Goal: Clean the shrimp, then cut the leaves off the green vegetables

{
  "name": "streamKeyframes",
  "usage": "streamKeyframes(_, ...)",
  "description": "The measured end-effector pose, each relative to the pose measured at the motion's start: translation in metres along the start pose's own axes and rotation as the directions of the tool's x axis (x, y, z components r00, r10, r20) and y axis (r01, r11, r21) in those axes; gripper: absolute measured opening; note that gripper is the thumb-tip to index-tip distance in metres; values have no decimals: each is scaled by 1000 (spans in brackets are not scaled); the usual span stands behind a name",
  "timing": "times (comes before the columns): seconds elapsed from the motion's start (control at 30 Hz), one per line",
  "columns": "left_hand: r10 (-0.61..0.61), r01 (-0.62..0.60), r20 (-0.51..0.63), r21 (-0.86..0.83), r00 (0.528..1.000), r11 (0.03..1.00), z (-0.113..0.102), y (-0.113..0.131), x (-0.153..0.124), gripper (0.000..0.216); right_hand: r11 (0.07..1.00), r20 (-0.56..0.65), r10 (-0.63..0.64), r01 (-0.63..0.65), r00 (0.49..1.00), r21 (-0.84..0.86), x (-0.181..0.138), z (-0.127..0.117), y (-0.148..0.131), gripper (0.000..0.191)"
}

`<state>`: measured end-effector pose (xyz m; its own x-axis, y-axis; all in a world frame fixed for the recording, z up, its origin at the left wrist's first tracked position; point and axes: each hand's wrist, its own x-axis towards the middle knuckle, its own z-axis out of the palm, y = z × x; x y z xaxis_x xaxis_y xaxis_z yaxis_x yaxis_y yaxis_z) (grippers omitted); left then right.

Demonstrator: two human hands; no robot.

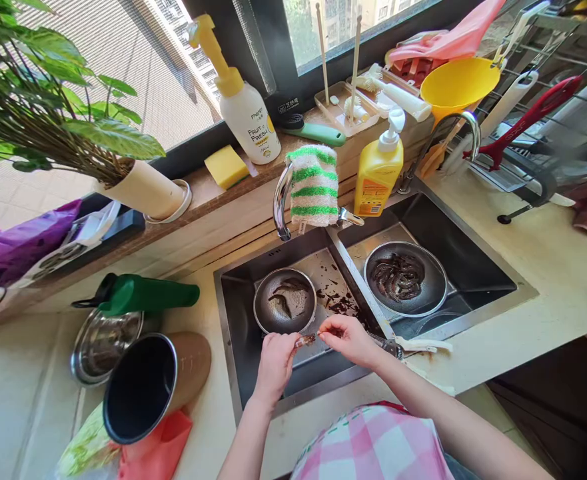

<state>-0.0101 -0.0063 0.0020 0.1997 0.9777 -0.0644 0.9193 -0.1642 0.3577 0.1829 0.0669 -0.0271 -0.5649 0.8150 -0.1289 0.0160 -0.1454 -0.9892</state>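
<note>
Over the left basin of the double sink (233, 333), my left hand (276, 363) and my right hand (349, 339) pinch the two ends of one small fish (306, 341). Both hands are closed on it. Just beyond them a steel bowl (285, 301) in the left basin holds a few small fish. A second steel bowl (406, 279) in the right basin holds many more. Dark scraps (340, 303) lie on the sink floor between the bowls. Scissors with a white handle (413, 345) rest on the sink's front rim beside my right wrist.
A tap (281, 203) draped with a green-striped cloth (314, 187) stands behind the sink, beside a yellow soap bottle (379, 170). On the left counter lie a dark pot (153, 387), a steel lid (104, 343) and a green bottle (143, 295). A dish rack (538, 120) stands at right.
</note>
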Motion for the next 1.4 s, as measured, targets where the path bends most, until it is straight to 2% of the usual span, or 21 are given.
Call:
streamKeyframes(0.13, 14, -14, 22, -8, 1000, 1000, 2, 4, 1, 19, 982, 65, -111, 120, 992, -146, -1, 6, -4, 8)
streamKeyframes(0.3, 23, -22, 18, -18, 1000, 1000, 3, 9, 3, 19, 937, 103, -183, 205, 978, -282, -1, 7, 3, 8)
streamKeyframes(0.53, -13, 14, 12, -67, 1000, 998, 5, 16, 5, 21, 780, 134, -271, 299, 953, -549, -3, 7, 5, 13)
streamKeyframes(0.63, -45, 47, 24, -84, 999, 995, 6, 19, 5, 20, 736, 88, -291, 282, 953, -615, -3, 10, 7, 12)
streamKeyframes(0.73, -68, 70, 25, -91, 997, 993, 7, 21, 4, 19, 741, 45, -291, 254, 956, -621, -3, 12, 11, 12)
streamKeyframes(1.03, -103, 105, 24, -105, 994, 989, 5, 23, 4, 18, 835, -11, -249, 209, 968, -509, -3, 9, 14, 13)
streamKeyframes(1.23, -136, 134, 6, -207, 991, 969, 5, 17, 0, 18, 907, -136, -229, 161, 964, -389, -4, 7, 12, 11)
streamKeyframes(1.3, -138, 127, -24, -259, 990, 957, 6, 14, -1, 19, 881, -143, -218, 132, 965, -454, 1, 5, 15, 15)
streamKeyframes(1.4, -133, 101, -75, -330, 988, 938, 7, 11, -3, 21, 757, -38, -57, 18, 998, -654, 10, 0, 18, 30)
